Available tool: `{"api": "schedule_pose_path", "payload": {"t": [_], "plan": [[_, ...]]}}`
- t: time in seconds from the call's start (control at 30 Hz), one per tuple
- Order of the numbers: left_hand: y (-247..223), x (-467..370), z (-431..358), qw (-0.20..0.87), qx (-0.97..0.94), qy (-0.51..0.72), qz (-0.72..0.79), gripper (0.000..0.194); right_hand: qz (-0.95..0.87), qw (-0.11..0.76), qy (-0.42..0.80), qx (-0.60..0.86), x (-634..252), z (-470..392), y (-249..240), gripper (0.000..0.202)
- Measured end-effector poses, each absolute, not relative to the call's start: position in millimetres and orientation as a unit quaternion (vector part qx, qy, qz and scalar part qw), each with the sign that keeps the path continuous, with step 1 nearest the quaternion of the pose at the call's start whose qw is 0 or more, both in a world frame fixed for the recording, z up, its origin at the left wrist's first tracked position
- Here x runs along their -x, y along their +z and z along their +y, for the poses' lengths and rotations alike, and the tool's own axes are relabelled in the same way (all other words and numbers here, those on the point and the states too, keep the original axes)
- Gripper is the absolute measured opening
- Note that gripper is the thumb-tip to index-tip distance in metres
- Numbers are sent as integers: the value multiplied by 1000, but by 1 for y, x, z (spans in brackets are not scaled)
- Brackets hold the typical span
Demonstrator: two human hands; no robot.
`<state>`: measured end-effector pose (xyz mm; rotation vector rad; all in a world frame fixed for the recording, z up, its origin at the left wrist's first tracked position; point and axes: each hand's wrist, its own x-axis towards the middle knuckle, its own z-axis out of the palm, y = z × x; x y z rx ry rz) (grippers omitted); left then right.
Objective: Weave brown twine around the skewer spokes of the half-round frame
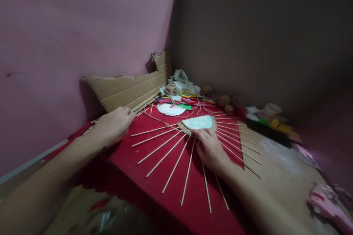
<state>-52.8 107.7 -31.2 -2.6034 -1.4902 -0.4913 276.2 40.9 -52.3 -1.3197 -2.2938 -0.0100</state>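
Thin wooden sticks point(173, 170) fan out like rays from a round woven twine base point(185, 128). A pale blue-green patterned piece point(199, 122) covers part of its middle. My right hand point(211, 148) is closed at the near rim of the base, fingers over its edge, hiding some of the sticks' inner ends. To the left, my left hand point(117, 123) is closed, its fingers curled down beside loose sticks point(142, 111) along the cardboard. What lies between those fingertips is hidden. A strand of twine point(156, 118) runs toward the base.
A cardboard sheet point(129, 90) leans on the pink wall. Behind the base are scissors point(189, 98), a white disc point(169, 109), a twine coil point(171, 90) and brown balls point(223, 100). A pink glue gun point(327, 202) lies right. Red cloth point(154, 191) covers the table edge.
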Motion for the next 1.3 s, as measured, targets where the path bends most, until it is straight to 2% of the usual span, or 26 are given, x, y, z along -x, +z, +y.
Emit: {"api": "schedule_pose_path", "payload": {"t": [0.1, 0.23, 0.33, 0.5, 0.77, 1.1, 1.3], "plan": [[-16, 25, 111, 92, 873, -125, -463, 21, -843, 258, -3, 473, -277, 42, -54, 42], [-10, -20, 126, -8, 944, -90, -317, 20, -840, 291, -17, 458, -279, 44, -60, 44], [-15, -44, 141, -27, 958, -65, -279, 19, -837, 297, -27, 459, -279, 44, -62, 43], [-15, -53, 155, -60, 954, -20, -292, 17, -839, 291, -15, 459, -279, 44, -59, 46], [-13, -41, 161, -195, 911, -17, -363, 20, -837, 294, -2, 462, -279, 43, -57, 47], [-29, -50, 161, -105, 907, -42, -406, 19, -841, 260, -6, 474, -278, 40, -53, 39], [-33, -49, 161, -122, 910, -50, -394, 17, -858, 159, -48, 486, -271, 44, -35, 39]]}}
